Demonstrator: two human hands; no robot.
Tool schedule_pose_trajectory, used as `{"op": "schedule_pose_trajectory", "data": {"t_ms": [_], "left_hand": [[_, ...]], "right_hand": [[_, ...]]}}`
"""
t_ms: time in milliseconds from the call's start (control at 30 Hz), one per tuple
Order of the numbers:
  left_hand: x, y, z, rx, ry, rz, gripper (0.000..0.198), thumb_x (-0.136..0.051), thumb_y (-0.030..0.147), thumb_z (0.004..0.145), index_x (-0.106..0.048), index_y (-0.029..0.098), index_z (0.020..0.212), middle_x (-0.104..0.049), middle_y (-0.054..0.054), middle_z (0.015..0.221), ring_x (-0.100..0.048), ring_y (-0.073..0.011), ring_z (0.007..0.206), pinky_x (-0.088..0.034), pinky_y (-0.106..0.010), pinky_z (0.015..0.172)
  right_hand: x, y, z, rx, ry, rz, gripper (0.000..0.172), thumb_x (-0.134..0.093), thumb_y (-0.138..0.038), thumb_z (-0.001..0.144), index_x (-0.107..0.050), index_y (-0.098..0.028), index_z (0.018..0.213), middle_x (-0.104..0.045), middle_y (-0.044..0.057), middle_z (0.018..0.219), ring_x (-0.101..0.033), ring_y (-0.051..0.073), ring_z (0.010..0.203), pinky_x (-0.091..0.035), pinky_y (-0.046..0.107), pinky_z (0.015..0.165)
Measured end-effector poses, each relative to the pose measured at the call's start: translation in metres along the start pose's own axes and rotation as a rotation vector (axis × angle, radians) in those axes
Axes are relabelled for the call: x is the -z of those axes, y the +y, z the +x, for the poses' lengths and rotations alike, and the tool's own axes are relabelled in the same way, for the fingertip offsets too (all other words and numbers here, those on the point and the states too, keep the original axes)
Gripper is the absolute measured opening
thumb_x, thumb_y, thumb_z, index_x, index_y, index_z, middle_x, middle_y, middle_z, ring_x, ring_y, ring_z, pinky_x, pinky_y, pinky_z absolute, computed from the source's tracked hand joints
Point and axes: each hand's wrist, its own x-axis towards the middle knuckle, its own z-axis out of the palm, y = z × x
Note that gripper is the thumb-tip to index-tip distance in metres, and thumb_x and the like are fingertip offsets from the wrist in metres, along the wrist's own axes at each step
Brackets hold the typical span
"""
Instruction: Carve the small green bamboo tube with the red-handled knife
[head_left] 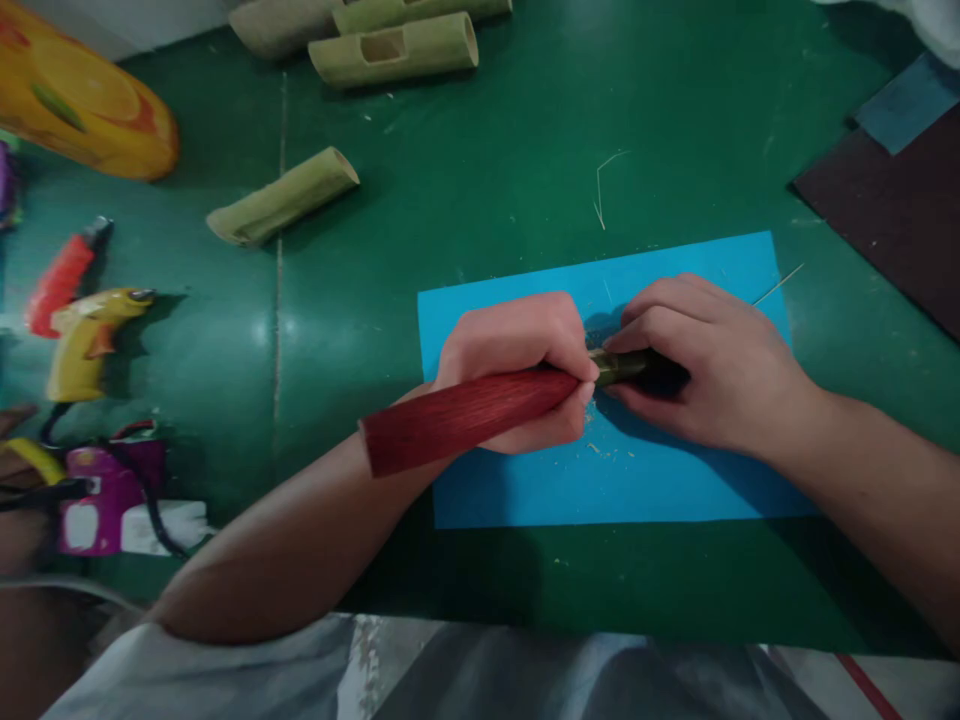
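My left hand (525,345) is closed around a tool with a red wooden handle (465,415). Its working end is hidden in the grip. My right hand (705,360) curls round a short dark green bamboo piece (626,367), whose near end meets my left fingertips. Both hands are over a blue sheet (510,495) on the green table. Small pale shavings (600,450) are scattered on the sheet beneath them.
Cut bamboo tubes (397,50) lie at the back, and a shorter bamboo tube (285,200) lies nearer. At left are a yellow glue gun (90,340), a red-handled cutter (64,280), a purple-and-white power strip (112,490) and an orange bottle (97,100). Dark sheets (900,200) lie at right.
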Motion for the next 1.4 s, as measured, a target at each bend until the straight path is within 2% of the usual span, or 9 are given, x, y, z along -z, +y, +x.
{"op": "schedule_pose_trajectory", "data": {"t_ms": [133, 267, 367, 533, 733, 900, 1067, 1233, 1400], "left_hand": [[-0.001, -0.001, -0.005, -0.021, 0.016, -0.055, 0.014, -0.082, 0.021, 0.094, -0.073, 0.03, 0.092, -0.079, 0.003, 0.076, -0.075, -0.0151, 0.062, -0.059, -0.029, 0.058], [0.002, 0.0, -0.004, -0.002, 0.056, -0.051, 0.01, -0.081, 0.025, 0.101, -0.076, 0.029, 0.093, -0.082, 0.002, 0.081, -0.077, -0.0141, 0.066, -0.062, -0.029, 0.064], [0.004, 0.002, -0.003, 0.014, 0.072, -0.04, 0.011, -0.088, 0.034, 0.106, -0.081, 0.03, 0.099, -0.086, 0.002, 0.088, -0.081, -0.015, 0.072, -0.067, -0.029, 0.07], [0.007, 0.003, -0.008, 0.05, -0.028, 0.04, 0.024, -0.094, 0.054, 0.107, -0.085, 0.032, 0.108, -0.09, 0.0, 0.093, -0.084, -0.0179, 0.078, -0.069, -0.032, 0.074], [0.008, 0.006, -0.005, 0.036, -0.039, 0.031, 0.01, -0.09, 0.037, 0.11, -0.082, 0.03, 0.108, -0.091, 0.001, 0.096, -0.087, -0.017, 0.082, -0.07, -0.029, 0.078], [0.007, 0.014, 0.0, 0.053, -0.093, 0.025, 0.005, -0.084, 0.026, 0.109, -0.081, 0.028, 0.106, -0.092, 0.0, 0.099, -0.087, -0.0161, 0.083, -0.071, -0.028, 0.079], [0.006, 0.011, 0.001, 0.019, -0.055, 0.041, 0.011, -0.08, 0.022, 0.104, -0.075, 0.03, 0.097, -0.087, 0.002, 0.087, -0.081, -0.0155, 0.071, -0.069, -0.031, 0.073], [0.005, 0.005, 0.0, -0.015, -0.009, 0.003, 0.012, -0.079, 0.018, 0.096, -0.073, 0.027, 0.094, -0.08, 0.002, 0.079, -0.077, -0.0134, 0.066, -0.063, -0.026, 0.064], [0.007, 0.008, -0.003, 0.028, 0.03, 0.015, 0.008, -0.078, 0.024, 0.104, -0.076, 0.029, 0.099, -0.085, 0.002, 0.087, -0.079, -0.0142, 0.069, -0.067, -0.029, 0.07]], "right_hand": [[0.0, -0.001, 0.001, 0.009, 0.002, -0.022, 0.006, -0.075, -0.028, 0.103, -0.078, -0.03, 0.108, -0.084, 0.009, 0.112, -0.077, 0.034, 0.105, -0.06, 0.051, 0.092], [0.001, -0.001, 0.0, 0.044, 0.012, -0.029, 0.005, -0.074, -0.027, 0.105, -0.077, -0.028, 0.109, -0.084, 0.012, 0.112, -0.076, 0.034, 0.102, -0.059, 0.051, 0.089], [0.001, 0.0, 0.0, 0.034, 0.008, -0.006, 0.005, -0.074, -0.031, 0.107, -0.077, -0.029, 0.11, -0.083, 0.012, 0.111, -0.075, 0.035, 0.102, -0.059, 0.052, 0.087], [0.002, 0.002, -0.001, 0.009, -0.009, 0.005, 0.008, -0.071, -0.03, 0.107, -0.079, -0.031, 0.109, -0.083, 0.01, 0.112, -0.075, 0.034, 0.106, -0.058, 0.051, 0.088], [0.0, 0.006, -0.002, 0.077, 0.036, 0.023, 0.009, -0.075, -0.03, 0.104, -0.078, -0.027, 0.112, -0.082, 0.011, 0.112, -0.074, 0.034, 0.103, -0.055, 0.049, 0.086], [-0.003, 0.008, -0.002, 0.119, 0.066, 0.005, 0.008, -0.075, -0.028, 0.106, -0.077, -0.026, 0.113, -0.082, 0.011, 0.112, -0.074, 0.032, 0.103, -0.056, 0.047, 0.088], [-0.003, 0.006, -0.001, 0.116, 0.053, 0.005, 0.006, -0.074, -0.028, 0.106, -0.076, -0.026, 0.111, -0.082, 0.011, 0.11, -0.074, 0.032, 0.102, -0.056, 0.048, 0.087], [-0.001, 0.003, 0.001, 0.056, 0.006, 0.005, 0.006, -0.074, -0.029, 0.106, -0.078, -0.029, 0.11, -0.082, 0.01, 0.111, -0.073, 0.033, 0.102, -0.055, 0.049, 0.088], [-0.001, 0.004, 0.001, 0.067, 0.018, 0.012, 0.009, -0.073, -0.033, 0.107, -0.078, -0.027, 0.11, -0.083, 0.011, 0.112, -0.074, 0.033, 0.101, -0.055, 0.049, 0.088]]}}
